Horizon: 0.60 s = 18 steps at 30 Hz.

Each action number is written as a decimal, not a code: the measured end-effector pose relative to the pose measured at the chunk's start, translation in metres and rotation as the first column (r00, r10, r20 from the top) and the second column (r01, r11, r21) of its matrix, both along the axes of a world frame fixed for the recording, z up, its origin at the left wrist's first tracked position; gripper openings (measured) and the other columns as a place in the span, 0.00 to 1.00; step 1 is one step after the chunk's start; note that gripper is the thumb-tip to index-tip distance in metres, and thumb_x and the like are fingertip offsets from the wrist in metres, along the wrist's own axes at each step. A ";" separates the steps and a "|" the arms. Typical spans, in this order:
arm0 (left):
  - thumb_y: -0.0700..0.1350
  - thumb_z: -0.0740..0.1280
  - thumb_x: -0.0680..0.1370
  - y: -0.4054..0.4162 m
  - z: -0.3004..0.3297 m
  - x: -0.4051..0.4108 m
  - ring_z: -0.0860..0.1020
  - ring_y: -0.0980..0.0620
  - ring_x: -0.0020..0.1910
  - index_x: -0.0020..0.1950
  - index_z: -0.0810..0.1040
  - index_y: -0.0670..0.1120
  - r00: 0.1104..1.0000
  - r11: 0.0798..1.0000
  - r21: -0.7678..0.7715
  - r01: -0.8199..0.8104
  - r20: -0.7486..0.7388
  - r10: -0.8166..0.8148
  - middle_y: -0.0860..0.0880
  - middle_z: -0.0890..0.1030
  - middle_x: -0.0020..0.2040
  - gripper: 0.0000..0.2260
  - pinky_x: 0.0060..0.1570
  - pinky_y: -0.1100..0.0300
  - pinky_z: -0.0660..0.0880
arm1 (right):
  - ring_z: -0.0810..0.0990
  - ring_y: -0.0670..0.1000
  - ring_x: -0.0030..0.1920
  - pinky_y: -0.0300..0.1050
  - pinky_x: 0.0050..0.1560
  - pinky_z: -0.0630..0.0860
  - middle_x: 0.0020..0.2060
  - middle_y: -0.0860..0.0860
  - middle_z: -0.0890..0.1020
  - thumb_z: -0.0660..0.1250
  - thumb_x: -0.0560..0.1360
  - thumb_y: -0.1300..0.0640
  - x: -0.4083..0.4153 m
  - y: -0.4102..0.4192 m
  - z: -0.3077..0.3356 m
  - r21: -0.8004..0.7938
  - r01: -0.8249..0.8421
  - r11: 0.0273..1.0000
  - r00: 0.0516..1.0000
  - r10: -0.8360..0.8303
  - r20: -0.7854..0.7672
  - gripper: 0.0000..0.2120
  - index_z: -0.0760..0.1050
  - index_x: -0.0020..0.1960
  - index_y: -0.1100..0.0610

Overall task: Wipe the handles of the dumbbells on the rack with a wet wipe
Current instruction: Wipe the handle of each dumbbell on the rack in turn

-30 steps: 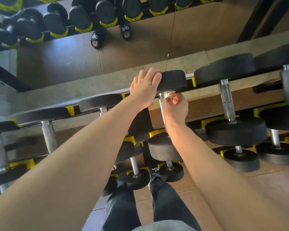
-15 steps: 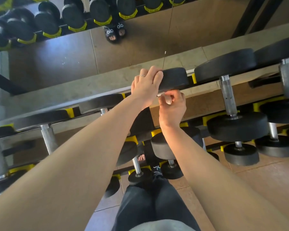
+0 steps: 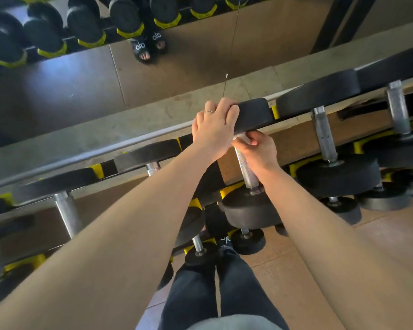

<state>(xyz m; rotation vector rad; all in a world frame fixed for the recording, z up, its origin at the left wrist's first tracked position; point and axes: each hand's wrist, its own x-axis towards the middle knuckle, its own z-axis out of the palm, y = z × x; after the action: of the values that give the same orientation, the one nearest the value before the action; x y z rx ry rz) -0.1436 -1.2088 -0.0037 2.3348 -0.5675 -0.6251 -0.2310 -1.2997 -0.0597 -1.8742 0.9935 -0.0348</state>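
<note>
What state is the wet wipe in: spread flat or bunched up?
Bunched. The wet wipe shows only as a small crumpled white wad pinched in the right hand against the top of the dumbbell handle.

A white "alo" logo shows on the mirrored slides (image 3: pixel 148 45) and the sandal strap (image 3: pixel 225 239).
</note>
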 end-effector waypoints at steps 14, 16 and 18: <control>0.49 0.51 0.86 -0.002 0.005 -0.005 0.66 0.46 0.64 0.66 0.69 0.56 1.000 1.000 0.010 -0.002 0.020 0.002 0.53 0.66 0.58 0.13 0.68 0.49 0.61 | 0.81 0.53 0.53 0.50 0.60 0.76 0.52 0.55 0.82 0.65 0.79 0.55 -0.001 -0.015 0.015 0.636 0.423 0.645 0.895 -0.405 -0.185 0.02 0.75 0.50 0.52; 0.51 0.50 0.86 -0.004 0.006 -0.006 0.66 0.46 0.63 0.66 0.69 0.56 1.000 1.000 0.010 -0.029 0.004 0.028 0.52 0.66 0.58 0.13 0.68 0.48 0.62 | 0.80 0.53 0.53 0.51 0.60 0.76 0.47 0.50 0.81 0.66 0.78 0.56 0.003 -0.012 0.015 0.572 0.402 0.715 0.905 -0.407 -0.126 0.07 0.72 0.44 0.47; 0.51 0.50 0.86 -0.006 0.007 -0.008 0.65 0.46 0.63 0.66 0.70 0.55 0.998 0.998 0.018 -0.058 -0.005 0.058 0.53 0.65 0.58 0.13 0.68 0.47 0.63 | 0.79 0.52 0.53 0.51 0.61 0.75 0.45 0.46 0.80 0.67 0.78 0.55 0.005 -0.010 0.012 0.510 0.367 0.778 0.920 -0.383 -0.079 0.05 0.73 0.46 0.48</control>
<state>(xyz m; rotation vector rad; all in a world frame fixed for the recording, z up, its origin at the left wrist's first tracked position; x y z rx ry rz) -0.1518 -1.2150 0.0030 2.3570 -0.4915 -0.6116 -0.2257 -1.3095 -0.0481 -1.1601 1.2067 -0.0281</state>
